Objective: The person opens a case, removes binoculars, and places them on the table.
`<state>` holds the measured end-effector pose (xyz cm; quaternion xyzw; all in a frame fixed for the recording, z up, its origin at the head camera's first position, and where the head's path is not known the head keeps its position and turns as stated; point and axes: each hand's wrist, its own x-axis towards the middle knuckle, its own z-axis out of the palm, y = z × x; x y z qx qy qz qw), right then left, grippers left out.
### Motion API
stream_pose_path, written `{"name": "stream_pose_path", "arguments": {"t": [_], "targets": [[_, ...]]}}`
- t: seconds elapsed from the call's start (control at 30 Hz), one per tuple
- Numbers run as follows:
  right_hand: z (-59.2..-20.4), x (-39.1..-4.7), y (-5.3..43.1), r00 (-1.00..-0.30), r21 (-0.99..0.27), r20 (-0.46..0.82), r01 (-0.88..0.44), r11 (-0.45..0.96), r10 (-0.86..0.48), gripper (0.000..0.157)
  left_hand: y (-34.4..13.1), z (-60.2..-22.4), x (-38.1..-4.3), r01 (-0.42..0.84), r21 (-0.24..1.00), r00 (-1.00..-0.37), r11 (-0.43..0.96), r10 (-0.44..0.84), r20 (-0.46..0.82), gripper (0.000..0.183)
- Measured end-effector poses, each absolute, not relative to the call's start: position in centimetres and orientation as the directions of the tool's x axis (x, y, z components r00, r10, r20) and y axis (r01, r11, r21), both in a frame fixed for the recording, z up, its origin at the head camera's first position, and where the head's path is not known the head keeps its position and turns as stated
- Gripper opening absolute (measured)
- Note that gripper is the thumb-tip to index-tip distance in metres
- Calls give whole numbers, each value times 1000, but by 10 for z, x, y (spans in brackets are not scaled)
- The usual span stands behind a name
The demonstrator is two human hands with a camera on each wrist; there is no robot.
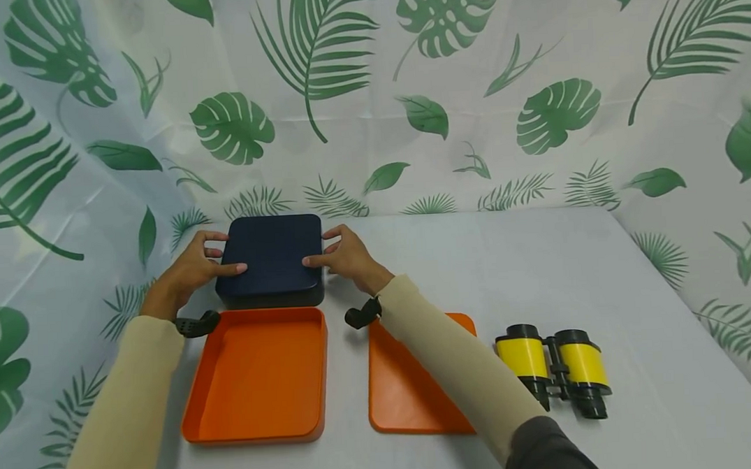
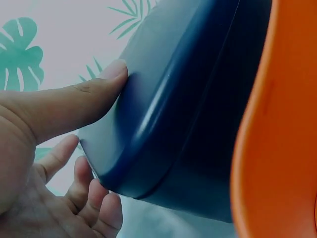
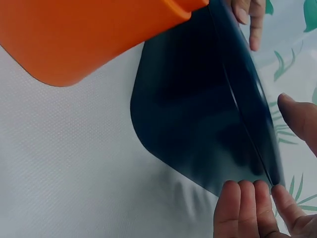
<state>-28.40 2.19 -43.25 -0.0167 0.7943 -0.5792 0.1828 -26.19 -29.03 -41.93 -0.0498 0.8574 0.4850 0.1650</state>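
A dark blue box [image 1: 272, 256] with its lid on stands at the back left of the table. My left hand [image 1: 191, 270] holds the lid's left side, the thumb on top and the fingers along the edge. On the right side, my right hand [image 1: 348, 257] has its thumb over the lid [image 3: 257, 94] and its fingertips against the side near the seam. That seam between lid and box also runs along the side in the left wrist view. Right in front of the blue box sits an open orange box [image 1: 256, 379] with nothing inside.
A flat orange lid [image 1: 413, 387] lies right of the orange box, partly hidden by my right forearm. Yellow and black binoculars [image 1: 554, 366] lie further right. A leaf-patterned curtain [image 1: 458, 119] hangs behind the white table [image 1: 646, 390] and along its sides.
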Motion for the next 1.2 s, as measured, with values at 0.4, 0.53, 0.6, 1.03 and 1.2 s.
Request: {"name": "stream_pose_path", "arguments": {"t": [0.4, 0.53, 0.6, 1.03, 1.2], "targets": [[-438, -294, 14, -928, -939, -302, 250, 237, -217, 75, -292, -423, -262, -264, 841, -936, 472, 86, -343, 111], [-437, -296, 12, -918, -938, -335, 305, 163, -212, 76, -292, -424, -262, -277, 851, -933, 446, 85, -349, 110], [-435, -296, 11, -910, -933, -356, 334, 130, -214, 76, -291, -424, -263, -283, 856, -933, 433, 82, -350, 110], [-428, -291, 10, -944, -957, -289, 290, 14, -159, 66, -288, -417, -260, -241, 844, -940, 479, 100, -325, 112], [-429, -283, 10, -956, -967, -253, 252, 27, -150, 67, -287, -417, -251, -221, 822, -956, 526, 50, -289, 111]]}}
